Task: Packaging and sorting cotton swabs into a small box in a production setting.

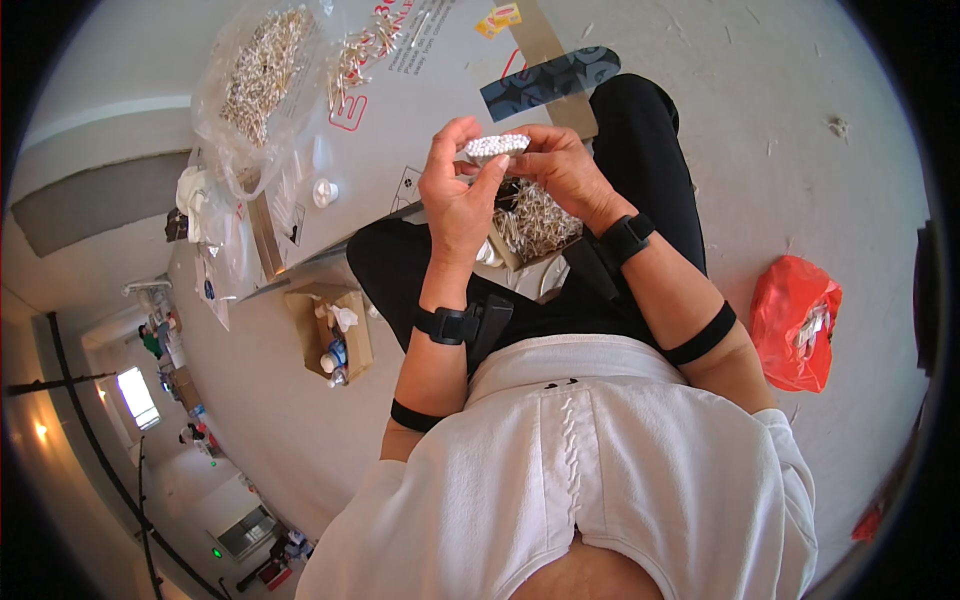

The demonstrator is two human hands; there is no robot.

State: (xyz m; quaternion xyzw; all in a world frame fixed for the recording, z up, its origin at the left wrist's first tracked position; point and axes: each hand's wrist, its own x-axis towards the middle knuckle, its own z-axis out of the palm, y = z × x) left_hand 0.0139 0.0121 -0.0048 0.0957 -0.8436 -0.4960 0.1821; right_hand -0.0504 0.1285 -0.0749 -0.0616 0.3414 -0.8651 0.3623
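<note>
Holding bundled, probably cotton swabs (497,146) between left hand (459,188) and right hand (568,168)

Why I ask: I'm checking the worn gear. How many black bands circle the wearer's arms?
4: the left wrist band, the left band near the elbow, the right wrist band and the right band near the elbow. The white top could hide others.

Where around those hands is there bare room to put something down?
Mostly bare: printed surface between the round white container and left hand; floor between right leg and red bag, except scraps. Crowded: upper left, with bagged swabs and loose swabs; between the legs, boxed swabs.
</note>
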